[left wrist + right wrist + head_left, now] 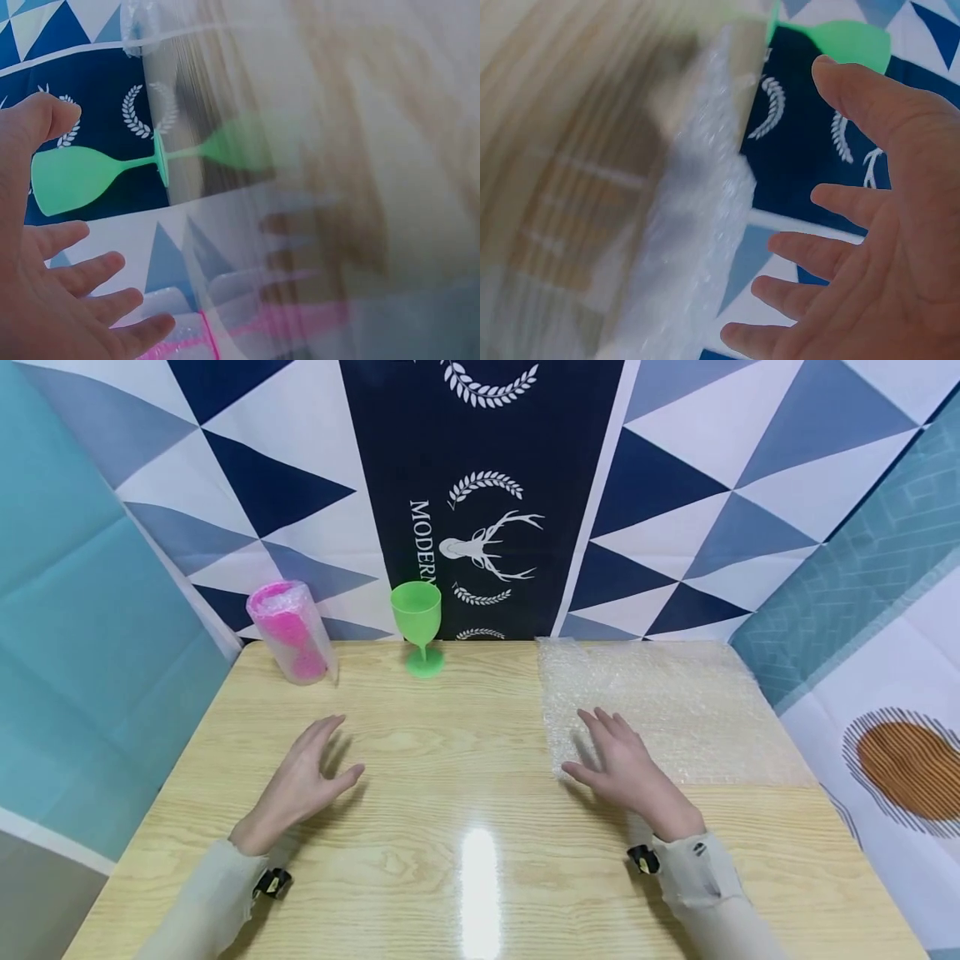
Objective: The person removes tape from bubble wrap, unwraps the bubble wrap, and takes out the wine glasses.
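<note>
A green plastic goblet [417, 614] stands upright at the back of the wooden table. To its left, a pink goblet rolled in bubble wrap [292, 631] leans slightly. A flat sheet of bubble wrap [675, 710] lies at the back right. My left hand [303, 781] hovers over the left of the table, fingers spread and holding nothing, nearest to the wrapped pink goblet. Over the left edge of the sheet, my right hand [618, 768] has its fingers apart, with nothing in its grasp; whether it touches the wrap I cannot tell.
The table [420, 877] meets a patterned cloth backdrop [480, 485] right behind the goblets. Teal cloth [90, 635] hangs at the left, and more patterned cloth [885, 693] at the right. A glare spot shines at the table's front middle.
</note>
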Available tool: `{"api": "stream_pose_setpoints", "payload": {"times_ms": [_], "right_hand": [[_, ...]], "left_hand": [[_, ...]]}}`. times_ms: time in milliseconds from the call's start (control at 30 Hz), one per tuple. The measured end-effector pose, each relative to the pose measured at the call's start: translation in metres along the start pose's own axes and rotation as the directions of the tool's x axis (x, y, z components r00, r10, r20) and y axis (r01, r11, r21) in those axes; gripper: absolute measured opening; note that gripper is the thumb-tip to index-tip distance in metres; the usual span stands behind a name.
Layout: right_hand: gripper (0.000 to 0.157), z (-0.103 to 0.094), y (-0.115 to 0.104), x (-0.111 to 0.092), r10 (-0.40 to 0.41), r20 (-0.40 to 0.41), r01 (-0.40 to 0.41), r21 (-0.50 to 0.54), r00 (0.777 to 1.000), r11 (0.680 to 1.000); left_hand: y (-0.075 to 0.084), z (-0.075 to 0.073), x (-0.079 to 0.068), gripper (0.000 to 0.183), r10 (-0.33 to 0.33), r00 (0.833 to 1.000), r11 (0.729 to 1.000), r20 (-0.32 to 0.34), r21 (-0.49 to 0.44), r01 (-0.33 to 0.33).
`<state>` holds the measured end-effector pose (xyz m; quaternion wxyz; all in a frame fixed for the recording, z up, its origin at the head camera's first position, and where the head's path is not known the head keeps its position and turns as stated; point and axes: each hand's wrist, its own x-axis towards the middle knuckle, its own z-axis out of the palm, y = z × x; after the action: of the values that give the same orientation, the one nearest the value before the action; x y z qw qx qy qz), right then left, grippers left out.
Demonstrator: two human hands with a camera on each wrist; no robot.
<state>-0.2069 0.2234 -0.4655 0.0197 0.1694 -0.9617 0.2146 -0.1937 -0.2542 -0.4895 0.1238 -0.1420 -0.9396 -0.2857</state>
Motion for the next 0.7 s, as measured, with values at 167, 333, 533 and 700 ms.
{"api": "stream_pose_setpoints", "payload": {"times_ms": [167, 333, 533, 700], "right_hand": [[0.088, 0.006, -0.016, 0.013, -0.033, -0.007, 0.033, 0.034, 0.999, 0.999], [0.09, 0.01, -0.028, 0.026, -0.038, 0.003, 0.037, 0.086, 0.999, 0.996], [0.091, 0.021, -0.043, 0.037, -0.053, 0.031, 0.049, 0.135, 0.998, 0.99], [0.093, 0.034, -0.06, 0.042, -0.073, 0.052, 0.063, 0.175, 0.996, 0.982]], "left_hand": [[-0.006, -0.004, 0.004, 0.084, -0.021, 1.0, 1.0, 0.013, 0.011, 0.02], [-0.01, -0.011, 0.014, 0.084, -0.053, 0.998, 0.999, 0.017, 0.005, 0.053], [-0.014, -0.022, 0.024, 0.086, -0.048, 0.999, 0.998, 0.0, 0.036, 0.048], [-0.021, -0.033, 0.036, 0.084, -0.021, 0.998, 0.999, -0.064, 0.03, 0.023]]}}
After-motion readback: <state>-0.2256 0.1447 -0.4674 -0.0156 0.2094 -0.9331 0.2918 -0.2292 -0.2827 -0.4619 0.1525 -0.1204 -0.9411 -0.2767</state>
